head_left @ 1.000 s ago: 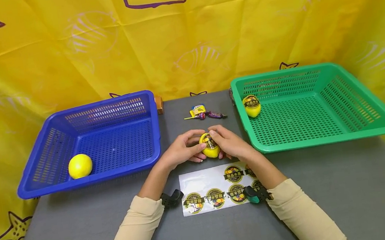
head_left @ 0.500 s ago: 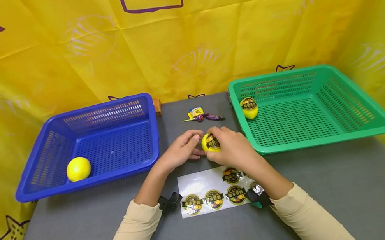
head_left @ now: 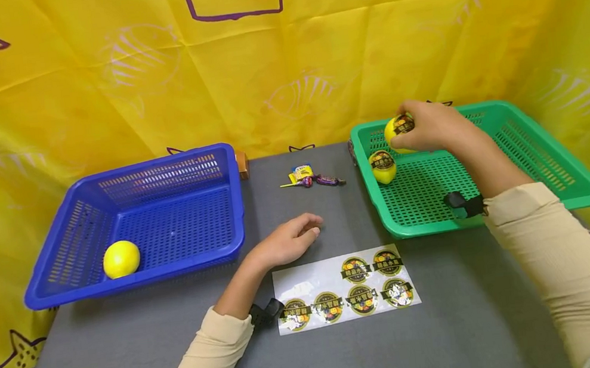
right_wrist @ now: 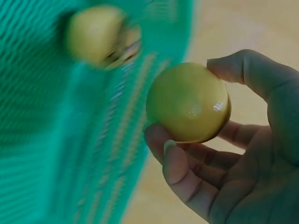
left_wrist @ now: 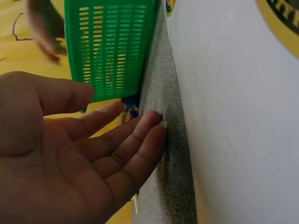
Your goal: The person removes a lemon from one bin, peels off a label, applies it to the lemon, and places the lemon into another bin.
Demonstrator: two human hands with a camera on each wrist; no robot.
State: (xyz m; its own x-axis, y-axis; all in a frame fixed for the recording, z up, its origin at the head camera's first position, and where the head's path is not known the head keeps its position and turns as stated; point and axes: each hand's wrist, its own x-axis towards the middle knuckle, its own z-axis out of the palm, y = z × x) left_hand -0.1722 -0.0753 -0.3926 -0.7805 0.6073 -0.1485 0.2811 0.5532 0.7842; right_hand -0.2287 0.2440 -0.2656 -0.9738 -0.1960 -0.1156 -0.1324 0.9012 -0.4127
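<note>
Gleaming yellow lemon (right_wrist: 188, 102), dark-labelled

The round stickers on the sticker sheet (head_left: 346, 289) and on both lemons in the green basket (head_left: 537, 122) carry a dark banner of characters, too small to read.

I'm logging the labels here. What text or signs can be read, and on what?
Sticker sheet: round labels carry a dark band of characters, too small to read.
Lemon in the right hand: same label, unreadable.
Lemon in the green basket: same label, unreadable.
Candy wrappers: print too small.
</note>
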